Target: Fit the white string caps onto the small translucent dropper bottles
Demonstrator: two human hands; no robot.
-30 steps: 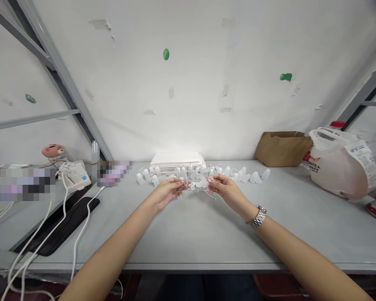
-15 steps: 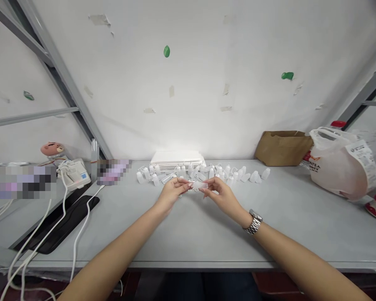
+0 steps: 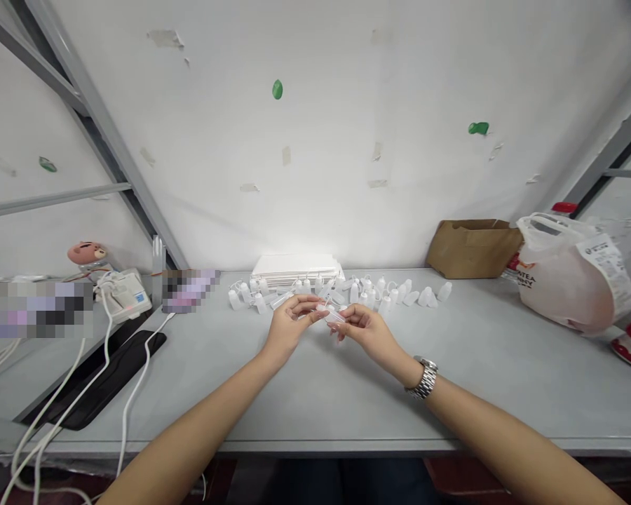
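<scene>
Between my two hands, above the middle of the grey table [image 3: 315, 393], is a small translucent plastic bottle [image 3: 336, 317], tilted down to the right. My left hand [image 3: 293, 321] pinches its upper left end, where the cap sits, between thumb and fingers. My right hand [image 3: 367, 330], with a metal watch [image 3: 425, 379] on the wrist, grips the lower right end of the body. Just beyond, several similar squeeze bottles [image 3: 385, 304] with thin tips stand or lie in a loose row. Fingers hide part of the held bottle.
A stack of white sheets or trays [image 3: 294, 266] lies against the wall. To the right are a brown paper bag [image 3: 470, 249] and a white plastic bag [image 3: 571, 280]. On the left, white cables [image 3: 146, 365] cross a black flat case [image 3: 116, 379] beside a power strip [image 3: 126, 293].
The held bottle has turned from nearly level to sloping down to the right. My right hand has dropped slightly, and the fingers of both hands have shifted on it.
</scene>
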